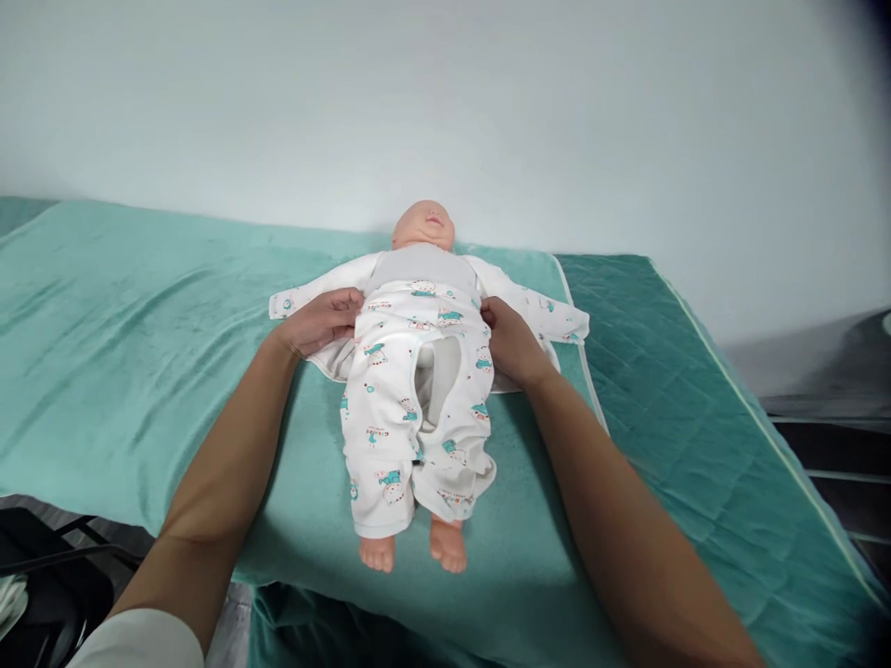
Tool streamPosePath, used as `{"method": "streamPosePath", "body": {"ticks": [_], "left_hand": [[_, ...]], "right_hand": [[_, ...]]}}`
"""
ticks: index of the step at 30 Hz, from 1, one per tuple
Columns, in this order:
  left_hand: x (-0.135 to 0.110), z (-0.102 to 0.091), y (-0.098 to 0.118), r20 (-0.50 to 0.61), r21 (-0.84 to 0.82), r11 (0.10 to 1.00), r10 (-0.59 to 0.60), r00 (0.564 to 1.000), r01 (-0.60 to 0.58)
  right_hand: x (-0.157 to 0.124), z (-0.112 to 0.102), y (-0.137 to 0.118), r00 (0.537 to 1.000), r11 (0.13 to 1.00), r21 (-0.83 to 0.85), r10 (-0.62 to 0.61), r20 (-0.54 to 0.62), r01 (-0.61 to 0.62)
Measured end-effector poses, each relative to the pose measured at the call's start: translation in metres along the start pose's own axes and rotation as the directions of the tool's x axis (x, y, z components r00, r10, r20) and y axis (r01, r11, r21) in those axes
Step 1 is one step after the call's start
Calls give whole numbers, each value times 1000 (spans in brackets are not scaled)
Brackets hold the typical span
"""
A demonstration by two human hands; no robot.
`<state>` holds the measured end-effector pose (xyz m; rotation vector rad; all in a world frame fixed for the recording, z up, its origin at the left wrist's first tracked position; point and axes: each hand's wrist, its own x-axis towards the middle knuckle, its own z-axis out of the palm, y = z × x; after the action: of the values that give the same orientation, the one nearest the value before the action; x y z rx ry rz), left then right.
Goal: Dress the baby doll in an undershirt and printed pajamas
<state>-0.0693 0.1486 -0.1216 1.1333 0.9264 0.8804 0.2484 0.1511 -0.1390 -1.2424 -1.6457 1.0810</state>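
Note:
A baby doll [426,224] lies on its back, its head toward the wall and its bare feet toward me. It wears white printed split-crotch pants [380,399], pulled up over the belly. A white long-sleeved top [557,320] is on its spread arms, with the front panels lying out at both sides and a grey-white chest showing. My left hand [324,320] is closed at the left side of the pants' waist. At the opposite side, my right hand [513,343] pinches the waist edge, its fingertips partly hidden by the cloth.
A smooth light green sheet [174,343] covers the bed under the doll. Darker quilted cloth [668,399] shows at the right. The white wall [390,102] stands right behind. A black chair-like object [56,575] is at the lower left.

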Motion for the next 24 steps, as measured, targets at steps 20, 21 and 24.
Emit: {"method": "streamPosePath", "body": {"ticks": [20, 21, 24], "left_hand": [[3, 7, 0, 33, 16, 1000, 17, 999, -17], [3, 9, -1, 12, 6, 1000, 25, 1000, -25], [5, 17, -3, -55, -22, 998, 54, 997, -55]], "right_hand": [[6, 9, 17, 976, 989, 148, 40, -212, -9], [6, 9, 18, 978, 989, 145, 40, -204, -10], [7, 7, 17, 989, 989, 149, 2, -145, 20]]}}
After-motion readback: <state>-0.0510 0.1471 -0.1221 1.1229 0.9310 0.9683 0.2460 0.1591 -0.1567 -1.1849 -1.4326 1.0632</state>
